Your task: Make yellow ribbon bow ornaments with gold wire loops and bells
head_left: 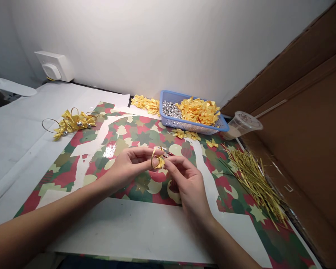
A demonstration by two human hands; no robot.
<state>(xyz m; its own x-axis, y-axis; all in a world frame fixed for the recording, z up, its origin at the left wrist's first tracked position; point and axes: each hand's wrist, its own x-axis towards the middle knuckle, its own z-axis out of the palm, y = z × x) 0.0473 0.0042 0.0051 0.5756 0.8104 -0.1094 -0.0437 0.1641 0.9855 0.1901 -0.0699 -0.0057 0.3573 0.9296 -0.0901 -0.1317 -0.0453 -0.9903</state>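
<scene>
Left hand [128,169] and right hand [186,182] grip a gold wire ring with a yellow satin bow [159,162] between their fingertips, just above star-patterned wrapping paper [141,138]; a blue plastic basket [184,127] waits beyond.

Satin ribbon bows [198,111], shiny metal beads [171,109], smooth plastic basket [168,121], glossy wrapping paper [145,139]

My table [19,157], white-covered, holds: one sheet of Christmas-pattern wrapping paper [145,130], centre; one blue plastic basket [164,112], far; loose yellow ribbon bows [145,104], far, just left of it; gold-ringed bows [74,122], left; gold twist ties [253,183], right; one clear plastic cup [240,125], tipped over, far right.
</scene>
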